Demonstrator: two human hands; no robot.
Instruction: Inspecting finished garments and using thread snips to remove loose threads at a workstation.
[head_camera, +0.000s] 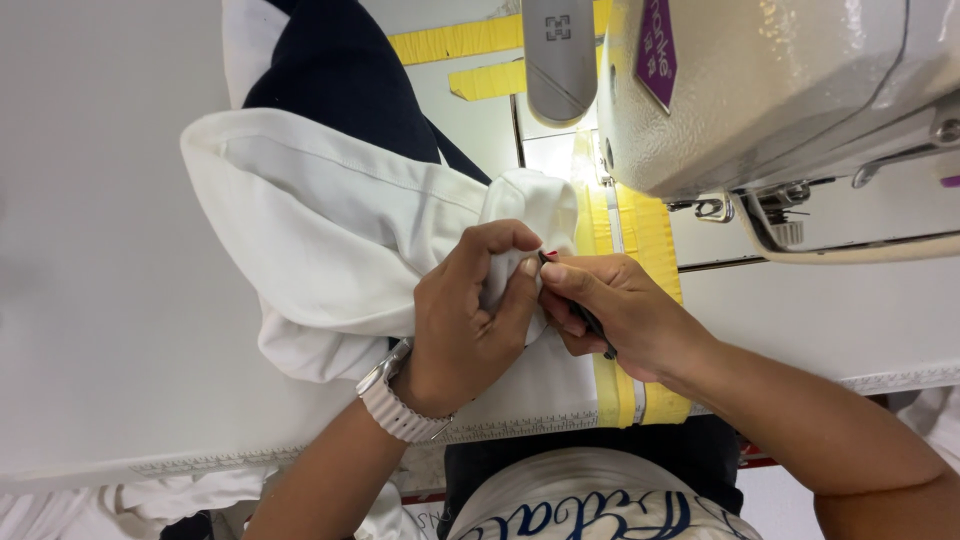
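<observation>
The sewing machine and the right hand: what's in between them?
Yellow tape on the table, seen in the head view, between sewing machine and right hand.

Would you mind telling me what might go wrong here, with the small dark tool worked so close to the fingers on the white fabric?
1. The right hand holds a thin dark tool whose tip meets the left hand thumb; a slip could prick it.
2. The left hand pinches the white fabric bunched at that spot, so the tip could snag or cut the cloth.
3. The sewing machine head hangs close above, leaving little room to work.
</observation>
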